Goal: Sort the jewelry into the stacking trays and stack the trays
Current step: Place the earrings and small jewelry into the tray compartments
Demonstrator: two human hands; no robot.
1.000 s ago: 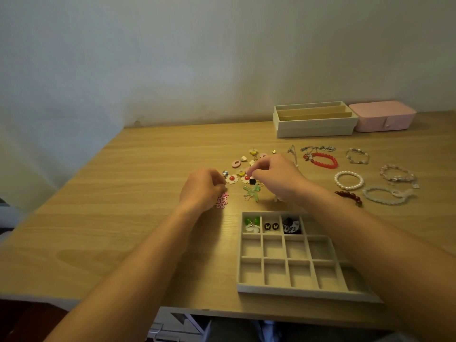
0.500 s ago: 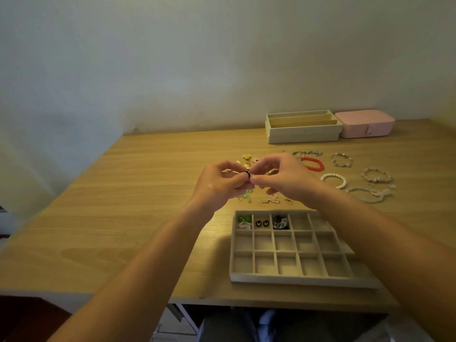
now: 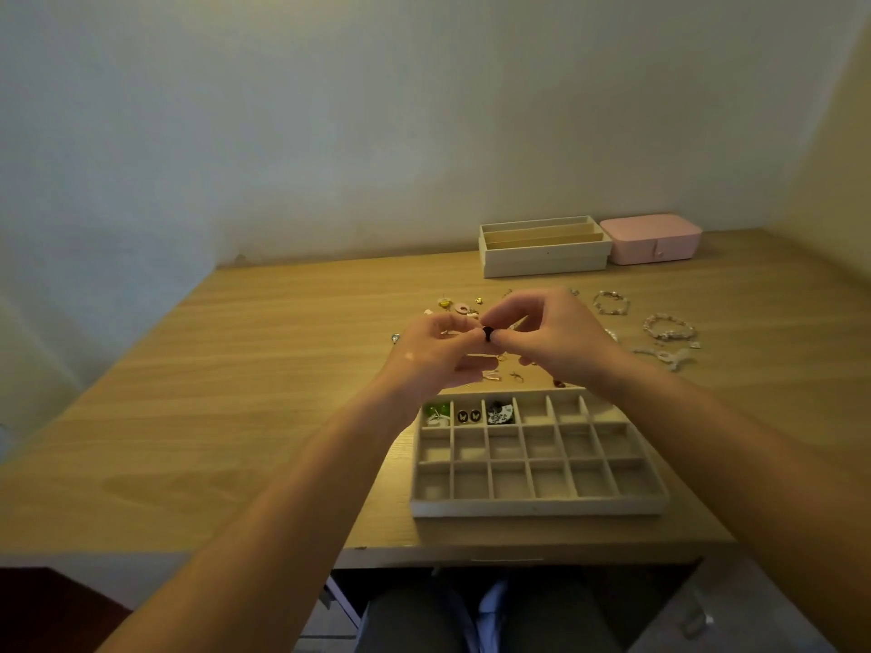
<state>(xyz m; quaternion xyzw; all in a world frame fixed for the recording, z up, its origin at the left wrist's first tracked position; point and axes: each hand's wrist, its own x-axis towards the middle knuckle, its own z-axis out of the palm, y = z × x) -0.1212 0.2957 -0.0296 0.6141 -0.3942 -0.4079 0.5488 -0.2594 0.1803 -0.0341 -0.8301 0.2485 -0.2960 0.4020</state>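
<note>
Above the wooden table, my left hand [image 3: 436, 353] and my right hand [image 3: 554, 339] meet fingertip to fingertip, both pinching a small black earring [image 3: 488, 333]. Below them lies a beige grid tray [image 3: 537, 504] with many small compartments. Its back row holds green earrings [image 3: 436, 411], a black butterfly pair [image 3: 469, 416] and a black-and-white piece [image 3: 499, 412]. Loose earrings [image 3: 459, 307] lie on the table behind my hands. Pale bead bracelets [image 3: 669, 328] lie at the right.
Two stacked beige trays [image 3: 544, 261] with long slots stand at the back of the table. A pink jewelry box [image 3: 653, 240] is beside them on the right. The table's front edge runs just below the grid tray, with my lap under it.
My hands rose from the earring pile and came together, now both pinching the black earring in the air. The view tilted, so the tray sits lower in frame.
</note>
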